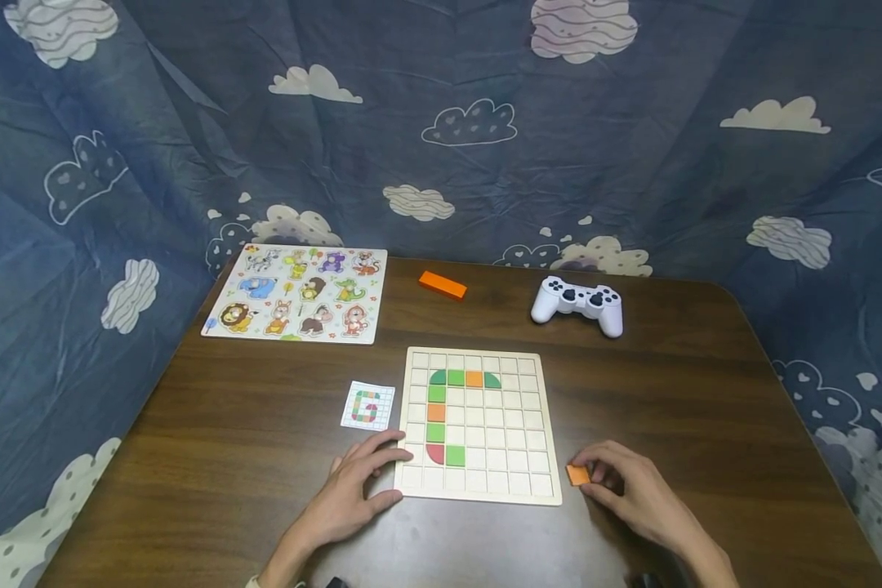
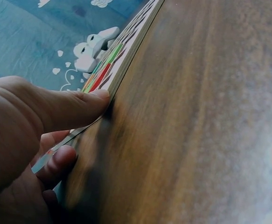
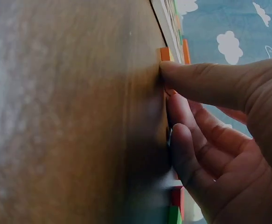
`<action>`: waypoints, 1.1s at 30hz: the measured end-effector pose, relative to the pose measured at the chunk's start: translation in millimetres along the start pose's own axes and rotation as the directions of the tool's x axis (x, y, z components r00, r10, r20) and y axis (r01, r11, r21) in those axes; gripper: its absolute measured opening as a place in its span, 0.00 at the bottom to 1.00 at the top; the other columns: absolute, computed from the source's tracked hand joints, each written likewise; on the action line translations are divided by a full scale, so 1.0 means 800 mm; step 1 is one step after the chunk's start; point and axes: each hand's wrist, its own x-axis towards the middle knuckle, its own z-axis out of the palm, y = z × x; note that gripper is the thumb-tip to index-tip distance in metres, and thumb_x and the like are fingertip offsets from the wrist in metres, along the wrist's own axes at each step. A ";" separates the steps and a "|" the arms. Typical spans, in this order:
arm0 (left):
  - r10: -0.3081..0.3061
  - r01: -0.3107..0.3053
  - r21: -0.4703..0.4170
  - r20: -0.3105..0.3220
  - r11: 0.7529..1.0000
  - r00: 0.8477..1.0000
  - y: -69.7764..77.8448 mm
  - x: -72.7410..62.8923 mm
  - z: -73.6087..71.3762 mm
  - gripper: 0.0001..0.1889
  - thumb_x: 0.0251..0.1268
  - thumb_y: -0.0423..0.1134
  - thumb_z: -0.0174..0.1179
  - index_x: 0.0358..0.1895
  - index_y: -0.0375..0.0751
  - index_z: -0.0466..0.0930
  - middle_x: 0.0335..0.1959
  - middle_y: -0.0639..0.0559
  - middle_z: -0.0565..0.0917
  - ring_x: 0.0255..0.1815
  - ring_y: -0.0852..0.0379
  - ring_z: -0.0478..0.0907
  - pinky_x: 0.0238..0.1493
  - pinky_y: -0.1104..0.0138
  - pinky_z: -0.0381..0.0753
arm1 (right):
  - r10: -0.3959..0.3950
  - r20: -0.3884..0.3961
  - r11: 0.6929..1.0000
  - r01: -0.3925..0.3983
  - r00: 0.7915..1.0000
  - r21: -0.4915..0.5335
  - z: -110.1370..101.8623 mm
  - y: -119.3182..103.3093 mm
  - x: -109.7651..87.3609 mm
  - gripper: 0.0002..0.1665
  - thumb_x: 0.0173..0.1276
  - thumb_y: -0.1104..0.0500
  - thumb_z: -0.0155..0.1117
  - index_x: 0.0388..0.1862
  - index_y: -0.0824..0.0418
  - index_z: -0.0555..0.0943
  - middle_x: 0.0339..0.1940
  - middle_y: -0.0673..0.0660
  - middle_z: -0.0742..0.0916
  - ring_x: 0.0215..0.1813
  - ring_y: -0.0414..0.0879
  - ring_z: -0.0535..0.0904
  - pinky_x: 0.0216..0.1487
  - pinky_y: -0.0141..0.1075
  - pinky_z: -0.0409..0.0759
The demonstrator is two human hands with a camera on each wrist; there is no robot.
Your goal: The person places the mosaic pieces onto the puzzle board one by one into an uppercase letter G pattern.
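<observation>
A light wooden grid board (image 1: 496,486) lies on the table. On it, green, orange and red tiles form a top row, a left column and the start of a bottom row, with a red tile (image 1: 434,454) at the lower left corner. My left hand (image 1: 349,490) rests at the board's left edge, index finger over the rim; in the left wrist view the thumb (image 2: 91,105) touches its side. To the right of the board, my right hand (image 1: 635,490) pinches an orange square tile (image 1: 577,474) between thumb and fingers, low over the table.
A small pattern card (image 1: 368,406) lies left of the board. Farther back are an animal puzzle board (image 1: 294,294), an orange block (image 1: 443,285) and a white game controller (image 1: 577,305). Red and green pieces (image 3: 177,203) show below the hand in the right wrist view.
</observation>
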 end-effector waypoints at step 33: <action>0.012 -0.012 0.002 -0.006 1.000 1.000 0.000 0.001 0.000 0.25 0.56 0.38 0.73 0.58 0.60 0.81 0.72 0.59 0.71 0.69 0.51 0.67 0.51 0.57 0.58 | -0.110 -0.059 0.988 0.103 0.992 -0.115 0.021 -0.040 0.039 0.13 0.50 0.62 0.80 0.33 0.52 0.85 0.35 0.42 0.86 0.35 0.35 0.81 0.38 0.33 0.81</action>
